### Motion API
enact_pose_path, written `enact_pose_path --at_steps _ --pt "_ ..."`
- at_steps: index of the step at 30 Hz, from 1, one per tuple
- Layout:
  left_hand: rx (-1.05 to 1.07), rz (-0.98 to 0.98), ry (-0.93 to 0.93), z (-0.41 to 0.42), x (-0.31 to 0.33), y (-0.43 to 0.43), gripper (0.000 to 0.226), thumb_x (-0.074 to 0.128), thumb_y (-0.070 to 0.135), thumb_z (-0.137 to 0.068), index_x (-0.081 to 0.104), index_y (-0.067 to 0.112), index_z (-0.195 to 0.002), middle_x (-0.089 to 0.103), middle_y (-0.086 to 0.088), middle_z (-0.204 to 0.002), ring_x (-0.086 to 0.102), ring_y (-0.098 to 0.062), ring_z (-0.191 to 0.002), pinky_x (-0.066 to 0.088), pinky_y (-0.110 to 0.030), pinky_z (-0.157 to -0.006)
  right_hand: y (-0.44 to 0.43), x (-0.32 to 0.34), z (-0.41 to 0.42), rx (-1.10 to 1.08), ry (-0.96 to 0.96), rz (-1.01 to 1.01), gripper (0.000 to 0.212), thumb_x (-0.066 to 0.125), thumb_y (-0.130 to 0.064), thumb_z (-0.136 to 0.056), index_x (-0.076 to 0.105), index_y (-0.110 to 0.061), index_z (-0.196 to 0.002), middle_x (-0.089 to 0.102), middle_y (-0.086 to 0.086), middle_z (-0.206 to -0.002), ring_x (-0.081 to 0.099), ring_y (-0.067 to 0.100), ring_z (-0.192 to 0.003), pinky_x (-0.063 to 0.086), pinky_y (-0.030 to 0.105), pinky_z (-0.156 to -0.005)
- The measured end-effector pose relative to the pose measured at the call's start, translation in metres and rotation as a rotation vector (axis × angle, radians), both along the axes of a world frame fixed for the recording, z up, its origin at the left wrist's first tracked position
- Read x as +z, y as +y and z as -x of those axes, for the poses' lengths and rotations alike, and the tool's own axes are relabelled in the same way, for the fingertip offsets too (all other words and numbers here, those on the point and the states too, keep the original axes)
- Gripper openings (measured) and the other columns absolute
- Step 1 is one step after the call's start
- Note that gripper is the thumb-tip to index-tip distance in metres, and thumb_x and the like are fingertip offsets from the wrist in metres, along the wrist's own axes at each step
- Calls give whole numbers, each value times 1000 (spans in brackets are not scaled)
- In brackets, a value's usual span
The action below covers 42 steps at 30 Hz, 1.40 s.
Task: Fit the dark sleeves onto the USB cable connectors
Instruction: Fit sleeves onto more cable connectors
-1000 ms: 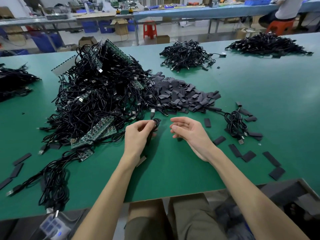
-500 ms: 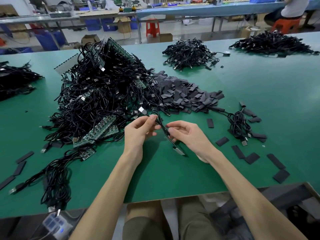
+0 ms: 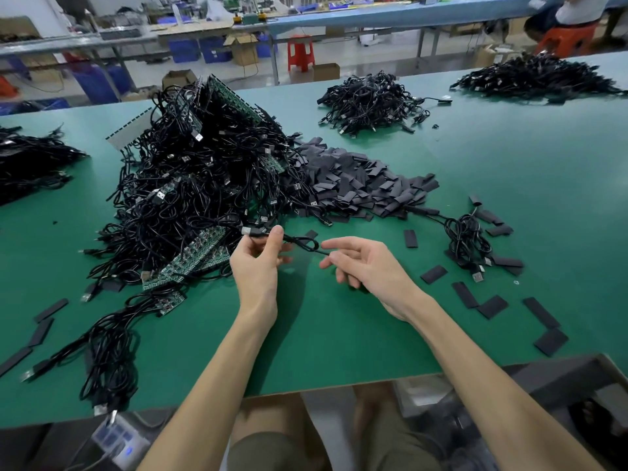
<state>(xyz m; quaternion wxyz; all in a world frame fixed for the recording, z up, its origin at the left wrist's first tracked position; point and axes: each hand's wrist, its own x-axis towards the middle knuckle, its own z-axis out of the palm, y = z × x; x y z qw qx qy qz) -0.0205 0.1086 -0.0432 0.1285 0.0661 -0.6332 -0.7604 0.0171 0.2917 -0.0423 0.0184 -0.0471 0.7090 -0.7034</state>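
Now: one cable strung between two hands

Nearest me, both forearms reach out over the green table (image 3: 339, 341). I see the left hand (image 3: 258, 263) pinching a black cable (image 3: 302, 242) between thumb and forefinger, just behind its metal plug (image 3: 249, 231), raised above the tabletop. The cable loops once and runs right to the fingertips of the right hand (image 3: 365, 263), whose fingers are loosely spread; I cannot tell whether they grip it.

Right of that hand, loose sleeves (image 3: 433, 274) lie flat on the table, near a small coil of cables (image 3: 467, 243). Beyond the hands, a big heap of cables (image 3: 204, 178) mixed with green circuit boards (image 3: 200, 253) sits to the left, touching a pile of dark sleeves (image 3: 360, 185) on its right. Farther back I make out another cable heap (image 3: 370, 102), and past the table a red stool (image 3: 300, 52).
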Motion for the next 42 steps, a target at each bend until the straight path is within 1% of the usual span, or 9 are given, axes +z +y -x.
enact_pose_path --at_steps 4,8,12,15,18,25,33,36,42 --pt "125 187 -9 -8 2 1 28 74 34 -94 55 15 -105 60 -12 -101 61 -11 -78 55 -34 -75 1 0 0 -80 11 33 12 60 -6 -101 70 -1 -107 77 12 -89 57 10 -59 40 18 -48" --pt "393 648 390 -23 11 9 36 67 22 -95 49 16 -126 38 -1 -122 45 -9 -109 37 -37 -98 -1 1 1 -83 9 28 10 62 -3 -100 70 2 -103 75 11 -82 57 11 -56 38 18 -47" --pt "42 1089 675 -30 6 23 33 62 15 -98 58 14 -131 55 -4 -131 52 -19 -123 32 -36 -108 -4 0 2 -83 9 27 8 65 -4 -98 68 0 -105 71 7 -71 55 13 -50 37 19 -43" --pt "-377 1108 556 -32 2 27 33 46 20 -108 56 13 -139 53 -5 -135 60 -27 -106 47 -42 -97 -2 -2 2 -127 2 87 8 61 -1 -99 57 -3 -105 68 8 -66 57 17 -48 38 22 -40" --pt "-332 1062 474 -32 2 25 35 42 30 -108 54 16 -137 45 -1 -122 59 -22 -84 53 -43 -74 -3 -3 2 -181 17 132 25 70 -22 -98 53 -5 -102 71 9 -73 56 17 -51 37 22 -41" --pt "-324 1096 380 -27 -2 24 24 48 26 -108 62 8 -101 47 1 -100 52 -30 -79 47 -48 -75 -1 -5 5 -344 106 66 13 69 -32 -98 66 -20 -101 74 3 -91 63 12 -78 50 28 -63" --pt "-301 1090 341 -23 -2 24 22 48 28 -108 62 12 -102 53 3 -99 54 -29 -78 47 -46 -76 22 -2 41 -429 288 -906 45 57 -17 -103 50 -10 -147 55 5 -144 36 22 -138 28 33 -119" --pt "-298 1073 322 -22 -2 24 24 47 30 -108 62 13 -101 53 4 -97 54 -28 -78 47 -45 -77 23 -6 52 -345 202 -1122 47 48 -25 -107 44 -10 -151 48 5 -154 31 23 -145 27 37 -119" --pt "-295 1100 310 -21 -2 25 24 48 30 -108 62 14 -98 53 4 -95 54 -27 -78 47 -42 -77 16 -12 48 -508 289 -1307 18 53 -19 -104 62 -13 -120 62 6 -121 46 27 -118 36 35 -97"
